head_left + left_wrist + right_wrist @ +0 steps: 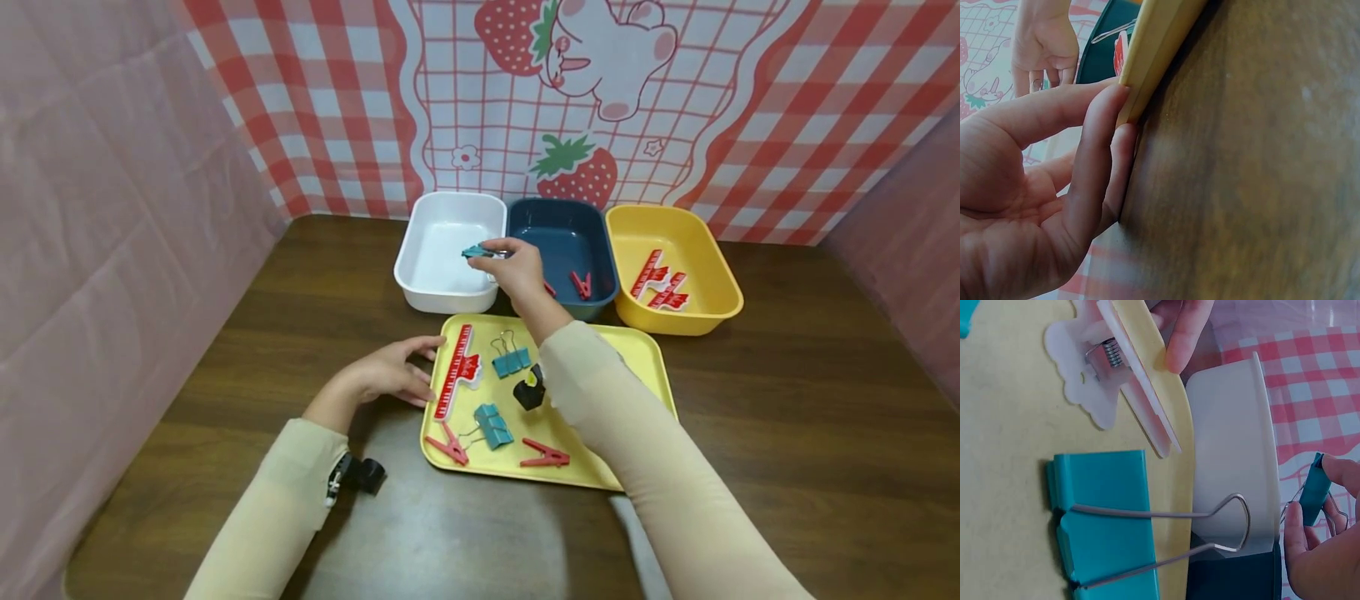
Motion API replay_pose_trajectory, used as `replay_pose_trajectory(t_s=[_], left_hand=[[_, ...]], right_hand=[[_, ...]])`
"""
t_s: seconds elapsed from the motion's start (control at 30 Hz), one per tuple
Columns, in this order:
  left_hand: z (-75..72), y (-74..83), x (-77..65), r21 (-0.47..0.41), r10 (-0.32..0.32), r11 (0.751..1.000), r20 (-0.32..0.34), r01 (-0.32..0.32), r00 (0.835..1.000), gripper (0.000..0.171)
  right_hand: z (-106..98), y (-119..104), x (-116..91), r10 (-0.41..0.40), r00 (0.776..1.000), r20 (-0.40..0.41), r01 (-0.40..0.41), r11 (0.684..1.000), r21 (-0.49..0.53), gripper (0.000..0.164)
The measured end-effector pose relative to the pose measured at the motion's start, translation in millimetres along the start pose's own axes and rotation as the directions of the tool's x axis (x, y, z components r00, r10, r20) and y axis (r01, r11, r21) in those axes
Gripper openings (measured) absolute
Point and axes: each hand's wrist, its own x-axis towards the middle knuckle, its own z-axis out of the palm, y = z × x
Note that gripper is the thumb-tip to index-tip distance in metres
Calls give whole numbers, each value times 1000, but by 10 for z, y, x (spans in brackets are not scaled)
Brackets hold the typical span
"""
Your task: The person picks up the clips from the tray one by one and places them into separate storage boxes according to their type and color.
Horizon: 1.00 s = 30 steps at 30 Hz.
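Between its thumb and fingers my right hand (pixel 517 268) pinches a teal binder clip (pixel 1317 489), held above the right part of the white bin (pixel 442 250). My left hand (pixel 390 369) rests at the left edge of the yellow tray (pixel 645 354), its fingertips touching the rim. On the tray lie a long red-and-white clip (pixel 454 375), a teal binder clip (pixel 512 362) with its wire handles up, another teal binder clip (pixel 492 426), and two red clothespins, one at the near left (pixel 448 446) and one at the near middle (pixel 545 454). My right forearm hides part of the tray.
Behind the tray, a dark blue bin (pixel 555 221) holds red clothespins (pixel 581 285). The yellow bin (pixel 720 287) beside it holds red-and-white clips (pixel 648 275). A checked cloth (pixel 337 108) hangs behind the wooden table (pixel 810 400).
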Motion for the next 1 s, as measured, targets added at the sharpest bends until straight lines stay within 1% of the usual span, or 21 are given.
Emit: replay_pose_trajectory(t_s=[0.13,0.23,0.47,0.67,0.8,0.9,1.0], left_hand=[[5,0,-1,4,-3,1000,-4,3,1000,83],[1,-4,-7,11,-3,1000,-4,3,1000,82],[-5,1,-8,17,-4,1000,-7,4,1000,82],[-10,-11,-10,-13,24,1000,18,-24,1000,84],[-4,-8,-12,-24,30,999,19,-29,999,85],[-4,-2,-18,-25,34,999,21,-33,999,85],[-5,0,-25,-22,32,999,18,-32,999,84]], right_hand=[[39,5,22,24,1000,11,-24,1000,5,31],[69,4,32,28,999,21,-28,1000,-1,31],[97,-6,56,60,998,17,-60,998,19,32],[94,-29,75,105,994,43,-109,985,133,38],[87,-63,92,112,993,46,-119,970,214,42],[84,-84,103,122,992,38,-128,960,248,41],[82,-85,106,147,988,39,-152,955,254,40]])
